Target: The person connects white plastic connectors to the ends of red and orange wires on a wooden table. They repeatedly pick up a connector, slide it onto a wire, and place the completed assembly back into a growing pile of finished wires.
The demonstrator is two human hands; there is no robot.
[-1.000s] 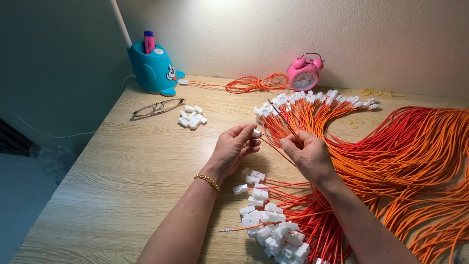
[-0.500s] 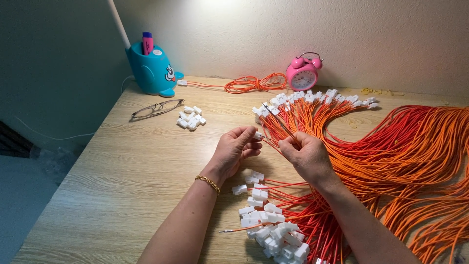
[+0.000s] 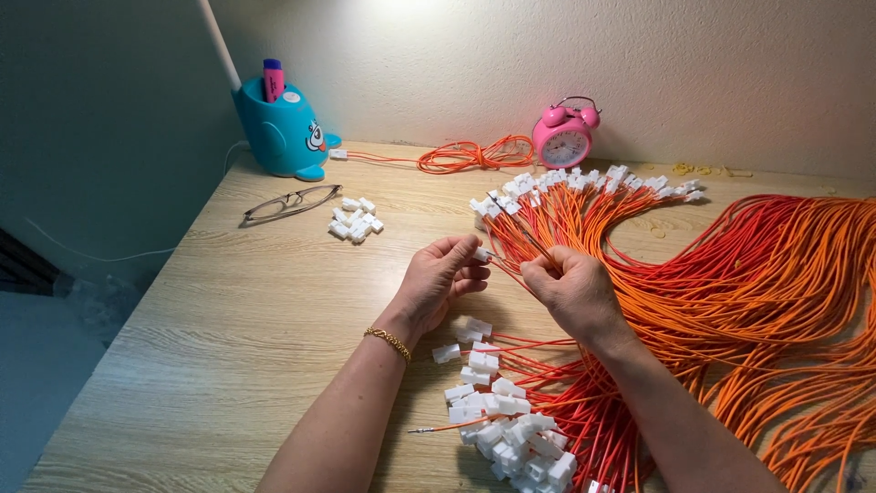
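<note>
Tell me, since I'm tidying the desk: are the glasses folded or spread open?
Spread open: the thin-framed glasses lie flat on the wooden table, temple arms extended.

Two bare forearms reach into view from the bottom edge, with no sleeves visible. The left hand [image 3: 440,281] has a thin gold chain bracelet [image 3: 388,341] at its wrist. The right hand [image 3: 575,290] wears no jewellery.

Running off the right and bottom edges: orange wire bundle [image 3: 776,301]. Hiding most of the white connector [image 3: 480,255] inside left fingers [image 3: 456,256]. Covering the pinched wire ends: right hand [image 3: 575,290]. Staying too small to read: pink clock [image 3: 564,137] face.
</note>
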